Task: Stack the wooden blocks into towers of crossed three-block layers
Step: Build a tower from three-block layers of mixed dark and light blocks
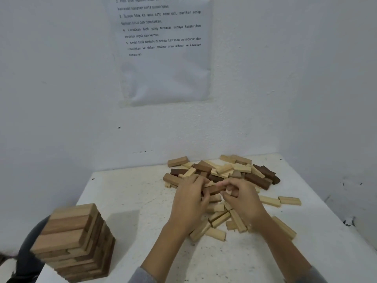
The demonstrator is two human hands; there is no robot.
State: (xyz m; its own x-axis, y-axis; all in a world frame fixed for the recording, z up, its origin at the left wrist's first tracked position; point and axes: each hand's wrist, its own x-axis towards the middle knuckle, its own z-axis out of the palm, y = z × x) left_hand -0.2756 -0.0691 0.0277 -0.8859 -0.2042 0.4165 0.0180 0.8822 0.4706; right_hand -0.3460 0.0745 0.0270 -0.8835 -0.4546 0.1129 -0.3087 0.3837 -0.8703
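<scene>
A tower of crossed wooden layers (75,244) stands at the table's front left corner, several layers high. A loose pile of pale and dark wooden blocks (222,172) lies at the back middle of the white table (126,201). Over the pile's near edge my left hand (189,199) and my right hand (242,198) meet. Both have curled fingers around brown blocks (215,188) held between them. More pale blocks (218,221) lie under and between my wrists.
Two pale blocks (289,200) lie apart to the right of the pile. A white wall with a taped instruction sheet (165,50) rises behind the table. A dark rounded object (26,260) sits beyond the table's left edge by the tower.
</scene>
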